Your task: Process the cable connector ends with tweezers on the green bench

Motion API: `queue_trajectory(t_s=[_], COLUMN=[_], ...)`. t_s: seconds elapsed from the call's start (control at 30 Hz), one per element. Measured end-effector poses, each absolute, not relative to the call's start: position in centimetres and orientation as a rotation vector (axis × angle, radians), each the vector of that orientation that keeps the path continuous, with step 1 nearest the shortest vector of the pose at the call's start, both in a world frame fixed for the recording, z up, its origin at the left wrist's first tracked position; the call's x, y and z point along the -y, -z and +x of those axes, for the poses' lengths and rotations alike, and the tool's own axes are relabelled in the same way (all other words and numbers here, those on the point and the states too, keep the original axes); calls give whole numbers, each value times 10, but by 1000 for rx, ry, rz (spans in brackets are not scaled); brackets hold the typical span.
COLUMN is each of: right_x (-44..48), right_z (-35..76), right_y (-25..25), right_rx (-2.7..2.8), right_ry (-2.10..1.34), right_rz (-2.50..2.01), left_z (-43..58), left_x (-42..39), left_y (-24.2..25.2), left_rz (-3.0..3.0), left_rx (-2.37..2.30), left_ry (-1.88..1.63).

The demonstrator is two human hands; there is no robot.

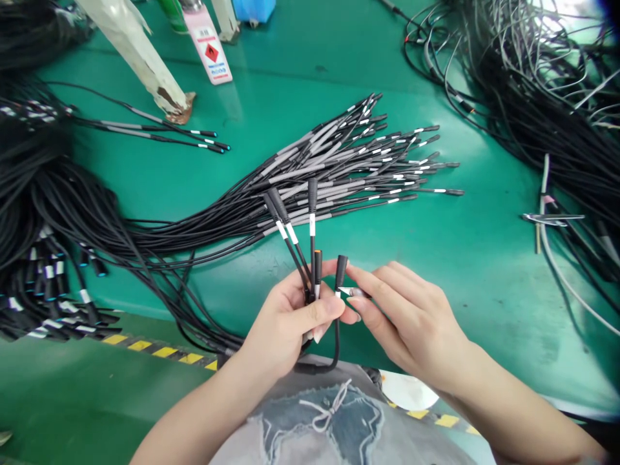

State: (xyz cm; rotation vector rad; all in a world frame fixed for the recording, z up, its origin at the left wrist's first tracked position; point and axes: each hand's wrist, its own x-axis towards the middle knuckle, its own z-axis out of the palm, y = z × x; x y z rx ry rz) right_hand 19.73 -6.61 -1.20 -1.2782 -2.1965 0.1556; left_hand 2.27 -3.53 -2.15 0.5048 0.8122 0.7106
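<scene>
My left hand is closed round several black cable ends, their plugs standing up above the fingers. Most of these plugs are plain black with a white label band below; a shorter one has an orange tip. Between thumb and fingers, one separate black connector is held upright. My right hand pinches a small craft knife with a pointed silvery blade, most of its handle hidden by the fingers. The blade's tip meets the cable just below that connector, at its white band. My right forefinger is beside the connector's top.
A long bundle of cables lies across the green table. More cables pile up on the left and a tangle on the right, near metal tweezers. A pink bottle and a worn post stand behind.
</scene>
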Motion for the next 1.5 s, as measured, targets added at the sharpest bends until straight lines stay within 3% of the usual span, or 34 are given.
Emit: queue_trajectory(t_s=[0.6,0.8,1.0,1.5], right_x=[63,64,63,66], right_z=[195,196,196,195], right_y=[15,13,14,13], right_rx=[2198,2195,2204,2106], right_ry=[12,-160,-6,-354], right_rz=[-1318,-1255,-1305,-1232], left_z=[24,23,22,15], left_x=[35,36,37,35], left_y=[25,25,24,18], left_rz=[509,502,510,524], left_rx=[-761,-798,-774,-567], left_ry=[-696,-693,-683,-709])
